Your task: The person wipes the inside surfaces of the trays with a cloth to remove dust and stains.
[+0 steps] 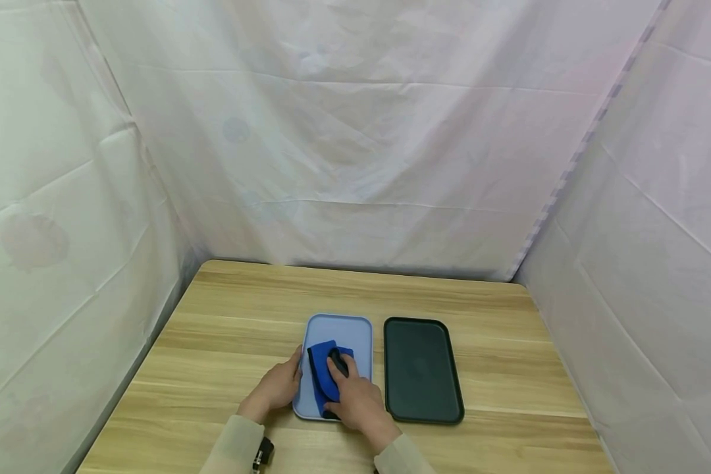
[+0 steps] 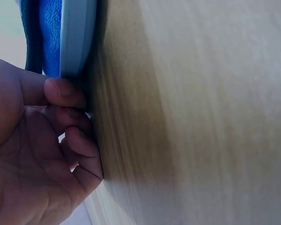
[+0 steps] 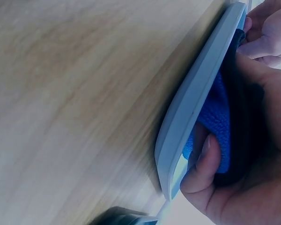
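Note:
A light blue rectangular tray (image 1: 339, 324) lies on the table, with a folded blue cloth (image 1: 326, 368) with black edging on it. My right hand (image 1: 358, 401) grips the cloth from above, fingers and thumb curled over it. A black part (image 1: 338, 361) shows between those fingers; whether it belongs to the cloth I cannot tell. In the right wrist view, the plush blue pile of the cloth (image 3: 215, 117) shows beside the thumb, just inside the tray rim (image 3: 196, 98). On the other side, my left hand (image 1: 280, 385) holds the tray's left edge, its fingers curled at the rim (image 2: 77, 42).
A dark green tray (image 1: 422, 368) of similar shape lies a small gap to the right. The wood-grain table (image 1: 213, 342) carries both trays. Pale fabric curtains (image 1: 355, 145) hang behind it and at both sides.

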`<action>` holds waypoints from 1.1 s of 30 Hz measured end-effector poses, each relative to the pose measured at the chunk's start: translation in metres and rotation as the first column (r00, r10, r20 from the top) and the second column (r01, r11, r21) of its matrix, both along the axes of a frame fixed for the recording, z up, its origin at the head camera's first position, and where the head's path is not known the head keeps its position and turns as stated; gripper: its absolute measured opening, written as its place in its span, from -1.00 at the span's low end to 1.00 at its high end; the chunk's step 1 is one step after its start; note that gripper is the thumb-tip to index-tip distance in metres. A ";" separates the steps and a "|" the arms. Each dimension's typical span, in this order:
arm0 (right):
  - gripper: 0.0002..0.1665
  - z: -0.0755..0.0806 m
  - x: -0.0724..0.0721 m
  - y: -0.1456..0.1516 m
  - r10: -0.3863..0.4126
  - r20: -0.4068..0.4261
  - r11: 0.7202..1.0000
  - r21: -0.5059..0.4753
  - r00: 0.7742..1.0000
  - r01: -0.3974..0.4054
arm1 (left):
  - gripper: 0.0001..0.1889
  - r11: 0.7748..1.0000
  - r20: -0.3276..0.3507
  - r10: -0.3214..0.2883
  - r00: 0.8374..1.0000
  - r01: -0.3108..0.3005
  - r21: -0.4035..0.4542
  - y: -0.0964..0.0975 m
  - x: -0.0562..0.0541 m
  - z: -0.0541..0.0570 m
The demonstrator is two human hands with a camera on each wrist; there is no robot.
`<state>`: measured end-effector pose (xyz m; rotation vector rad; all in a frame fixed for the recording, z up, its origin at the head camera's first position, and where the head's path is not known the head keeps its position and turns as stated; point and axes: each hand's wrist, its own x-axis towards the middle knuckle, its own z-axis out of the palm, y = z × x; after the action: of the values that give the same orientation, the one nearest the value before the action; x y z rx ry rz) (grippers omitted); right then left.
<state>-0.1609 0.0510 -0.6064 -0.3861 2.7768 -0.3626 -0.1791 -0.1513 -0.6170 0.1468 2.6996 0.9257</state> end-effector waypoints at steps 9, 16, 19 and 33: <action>0.07 0.004 0.003 0.009 -0.013 -0.006 1.000 0.000 1.000 0.013 | -0.40 1.000 0.003 0.005 1.000 -0.005 0.001 -0.001 0.000 0.000; 0.06 0.003 0.003 0.016 -0.029 0.002 1.000 0.004 1.000 0.029 | -0.40 1.000 0.004 0.008 1.000 -0.008 -0.003 0.000 0.000 0.000; 0.06 0.002 0.003 0.019 -0.032 0.001 0.999 0.001 0.999 0.032 | -0.40 1.000 0.004 0.007 1.000 -0.007 -0.005 0.000 0.000 0.000; 0.08 0.003 0.004 0.025 -0.060 0.022 0.998 0.006 0.998 0.060 | -0.41 1.000 0.001 0.005 1.000 -0.005 -0.007 0.000 0.001 0.002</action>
<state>-0.1571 0.0760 -0.6035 -0.2964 2.7718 -0.3706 -0.1776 -0.1514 -0.6151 0.1381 2.7028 0.9174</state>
